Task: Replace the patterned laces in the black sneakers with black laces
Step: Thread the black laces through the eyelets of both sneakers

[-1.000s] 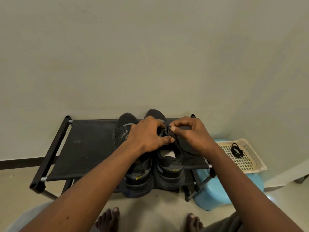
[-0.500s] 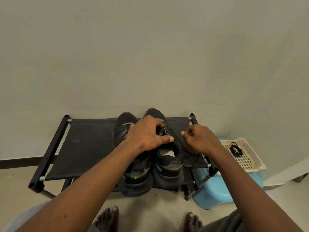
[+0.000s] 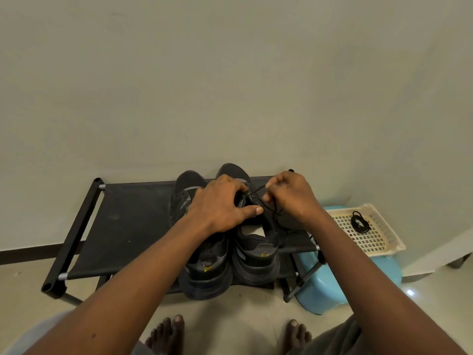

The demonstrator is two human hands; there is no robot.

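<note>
Two black sneakers stand side by side on a black fabric shoe rack (image 3: 122, 226), toes toward the wall. My left hand (image 3: 222, 203) grips the upper of the right sneaker (image 3: 256, 249) near its eyelets. My right hand (image 3: 289, 196) pinches a thin black lace (image 3: 256, 192) that runs taut from the sneaker's eyelets to my fingers; more of it trails under that hand. The left sneaker (image 3: 204, 272) is partly hidden by my left forearm. A coiled black lace (image 3: 359, 222) lies in a cream basket.
The cream slotted basket (image 3: 371, 242) sits on a blue plastic stool (image 3: 332, 285) right of the rack. A plain wall stands just behind the rack. My bare feet (image 3: 169, 334) are on the tiled floor in front.
My right hand has lifted up and back toward the wall, drawing the black lace taut from the right sneaker. My left hand stays on the shoe.
</note>
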